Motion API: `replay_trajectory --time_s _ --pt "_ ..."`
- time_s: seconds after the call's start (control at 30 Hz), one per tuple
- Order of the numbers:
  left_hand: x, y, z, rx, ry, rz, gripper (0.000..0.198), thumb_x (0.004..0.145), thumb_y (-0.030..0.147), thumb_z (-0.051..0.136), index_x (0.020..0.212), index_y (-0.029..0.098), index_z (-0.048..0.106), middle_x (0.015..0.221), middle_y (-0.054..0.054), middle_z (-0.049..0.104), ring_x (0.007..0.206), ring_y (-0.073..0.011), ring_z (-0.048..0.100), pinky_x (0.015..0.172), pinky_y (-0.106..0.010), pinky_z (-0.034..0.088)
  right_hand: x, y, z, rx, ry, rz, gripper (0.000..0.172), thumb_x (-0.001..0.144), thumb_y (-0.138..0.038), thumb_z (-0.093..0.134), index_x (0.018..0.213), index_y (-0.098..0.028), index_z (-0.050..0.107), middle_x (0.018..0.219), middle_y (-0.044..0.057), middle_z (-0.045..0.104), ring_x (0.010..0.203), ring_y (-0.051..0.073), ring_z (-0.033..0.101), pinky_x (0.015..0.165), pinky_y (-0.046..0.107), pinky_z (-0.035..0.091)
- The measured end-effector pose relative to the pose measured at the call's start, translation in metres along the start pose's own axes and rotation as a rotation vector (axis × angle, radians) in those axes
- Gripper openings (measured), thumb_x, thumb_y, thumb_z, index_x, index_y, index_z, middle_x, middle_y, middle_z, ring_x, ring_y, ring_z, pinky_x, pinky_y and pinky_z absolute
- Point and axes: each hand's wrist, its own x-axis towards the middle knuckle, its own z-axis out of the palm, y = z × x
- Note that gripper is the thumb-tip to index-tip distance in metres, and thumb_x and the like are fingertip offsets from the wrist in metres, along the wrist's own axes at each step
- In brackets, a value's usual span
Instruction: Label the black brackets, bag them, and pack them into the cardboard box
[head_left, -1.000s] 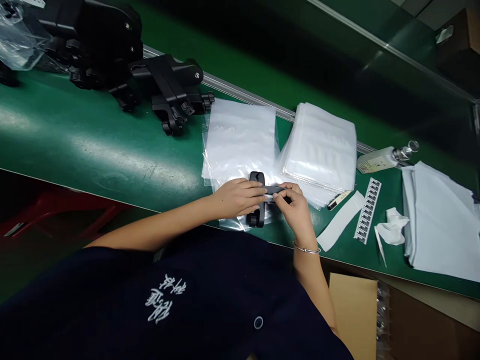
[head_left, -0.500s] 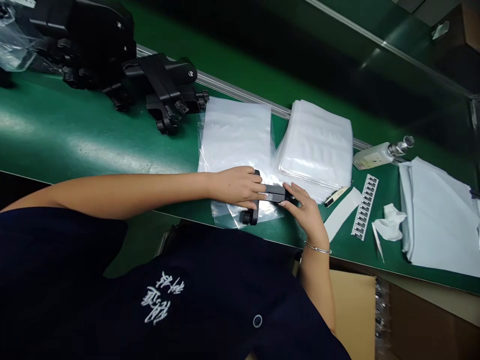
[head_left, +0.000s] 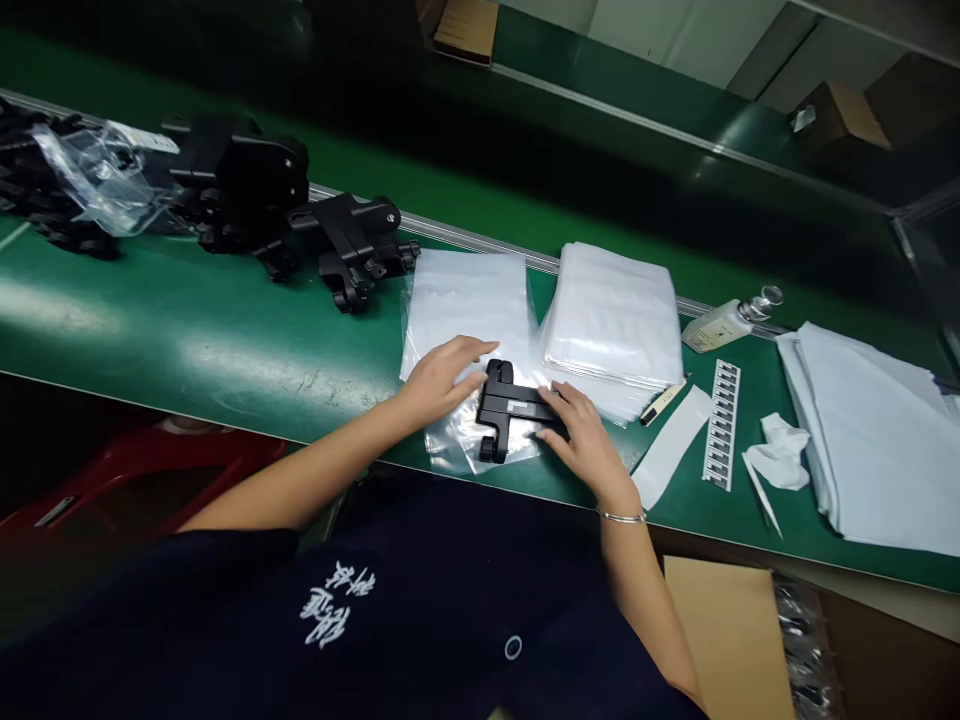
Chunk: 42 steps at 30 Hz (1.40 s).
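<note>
A black T-shaped bracket point(head_left: 517, 408) with a knob at each end of its crossbar lies on clear plastic bags point(head_left: 472, 300). A small pale label sits on its stem. My left hand point(head_left: 444, 380) is beside the crossbar, thumb and fingers apart, holding nothing. On the other side, my right hand point(head_left: 585, 440) has thumb and fingers around the right end of the stem, which it partly hides.
A thick stack of plastic bags point(head_left: 615, 315) lies behind my right hand. Rightward are a bottle point(head_left: 720, 325), a label strip point(head_left: 722, 425), tweezers point(head_left: 762, 493), crumpled tissue point(head_left: 780, 452) and white sheets point(head_left: 877, 440). More black brackets point(head_left: 352, 245) stand at the back left.
My left hand has come off the bracket and moved left, its fingers opening. The label on the stem now shows. My right hand stays at the stem's end; the camera view has shifted.
</note>
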Motion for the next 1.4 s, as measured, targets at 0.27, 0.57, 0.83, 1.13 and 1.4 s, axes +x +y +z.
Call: replay_trajectory --time_s 0.27,0.57,0.83,1.13,1.4 --pt "-0.018 -0.009 -0.008 -0.091 0.148 -0.298 0.037 0.096 0.040 0.045 0.116 0.017 0.066 0.111 -0.008 0.067 0.099 -0.0209 0.064 0.084 -0.034 0.054 -0.020 -0.023 0.011 -0.136 0.404 -0.243 0.035 0.093 -0.019 0.056 0.124 -0.036 0.059 0.118 0.009 0.054 0.113 0.025 0.055 0.099 0.053 0.048" --pt "-0.012 0.031 0.065 0.067 -0.292 0.035 0.046 0.095 0.045 0.046 0.130 0.018 0.058 0.136 -0.011 0.059 0.128 -0.0327 0.053 0.106 -0.045 0.046 -0.054 -0.046 -0.011 0.065 0.725 0.077 0.041 0.091 -0.028 0.061 0.130 -0.035 0.054 0.118 0.008 0.059 0.115 0.027 0.059 0.106 0.058 0.043" --pt "-0.027 0.058 0.094 0.089 -0.655 0.277 0.071 0.095 0.056 0.047 0.153 0.019 0.030 0.152 -0.019 0.042 0.142 -0.0361 0.039 0.110 -0.055 0.038 -0.077 -0.054 -0.046 0.214 0.832 0.353 0.042 0.091 -0.036 0.060 0.133 -0.028 0.056 0.126 0.009 0.063 0.115 0.026 0.061 0.100 0.045 0.051" --pt "0.014 0.087 0.045 -0.485 -0.242 -0.043 0.078 0.096 0.052 0.049 0.157 0.027 0.008 0.138 -0.015 0.057 0.122 -0.0284 0.060 0.097 -0.044 0.052 -0.086 -0.055 -0.050 0.286 0.732 0.331 0.025 0.094 -0.035 0.055 0.114 -0.027 0.068 0.106 0.006 0.068 0.101 0.024 0.065 0.087 0.041 0.054" --pt "-0.009 0.051 0.069 0.021 -0.397 0.135 0.057 0.088 0.040 0.061 0.141 0.023 0.047 0.140 -0.015 0.055 0.130 -0.0350 0.052 0.108 -0.054 0.044 -0.095 -0.048 -0.039 -0.204 0.939 -0.070 0.049 0.085 -0.021 0.070 0.126 -0.034 0.047 0.113 0.008 0.063 0.100 0.027 0.065 0.082 0.047 0.055"
